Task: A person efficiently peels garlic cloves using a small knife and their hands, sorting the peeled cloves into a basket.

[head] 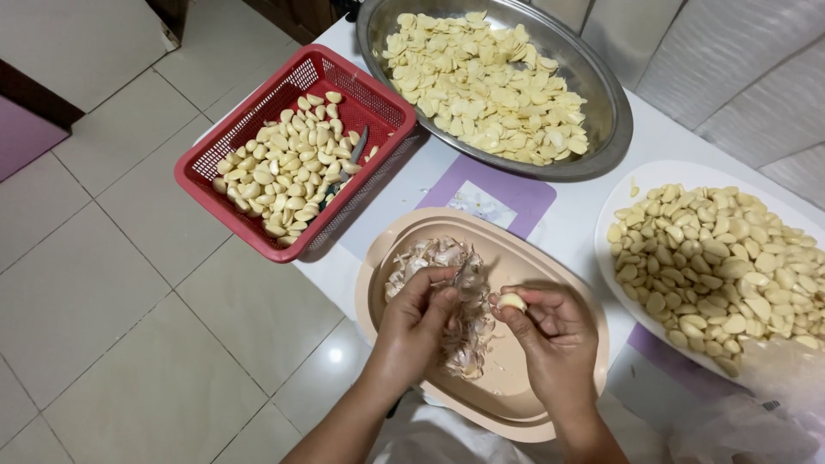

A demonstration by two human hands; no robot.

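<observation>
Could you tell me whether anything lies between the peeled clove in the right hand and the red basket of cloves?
Only the left hand and the garlic skins in the beige tray lie between the clove and the red basket.

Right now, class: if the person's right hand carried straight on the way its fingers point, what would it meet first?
The right hand, holding a peeled garlic clove, points toward the left hand. It would probably meet the papery garlic skins between them first; depth is uncertain.
</observation>
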